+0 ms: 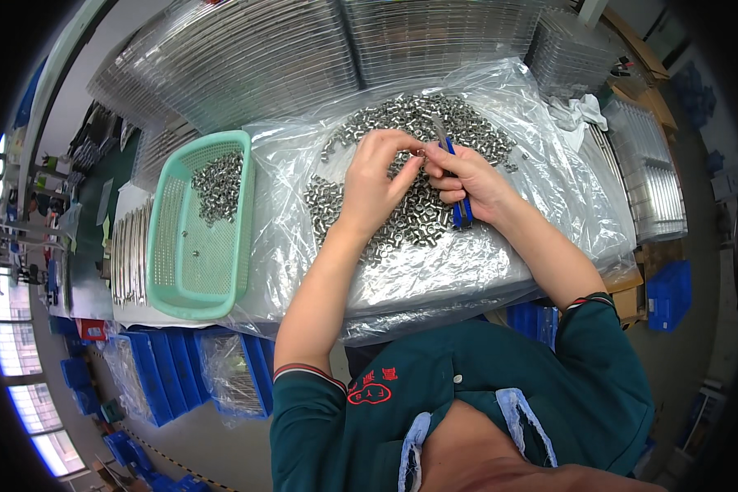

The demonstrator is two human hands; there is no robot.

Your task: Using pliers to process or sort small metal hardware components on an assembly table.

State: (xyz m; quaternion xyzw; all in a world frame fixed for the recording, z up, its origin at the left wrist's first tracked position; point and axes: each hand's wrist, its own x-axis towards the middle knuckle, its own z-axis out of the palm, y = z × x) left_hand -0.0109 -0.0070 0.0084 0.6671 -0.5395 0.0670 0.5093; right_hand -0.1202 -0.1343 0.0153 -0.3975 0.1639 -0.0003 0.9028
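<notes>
The left hand (377, 179) and right hand (480, 187) meet at their fingertips above a pile of small metal parts (422, 223). The right hand grips a blue-handled tool (461, 209), its fingers curled around the handle and the grey tip pointing away from the person, over the pile. The left hand bends its thumb and forefinger toward each other beside the right fingertips; whether they pinch a part is too small to tell.

The pile spreads over a clear plastic sheet (280, 176) on the tabletop (129, 197). To its left, a green basket (243, 254) holds more parts, mostly toward its far end. Clear trays (254, 61) stand stacked behind, and a pale cloth (580, 111) lies at the far right.
</notes>
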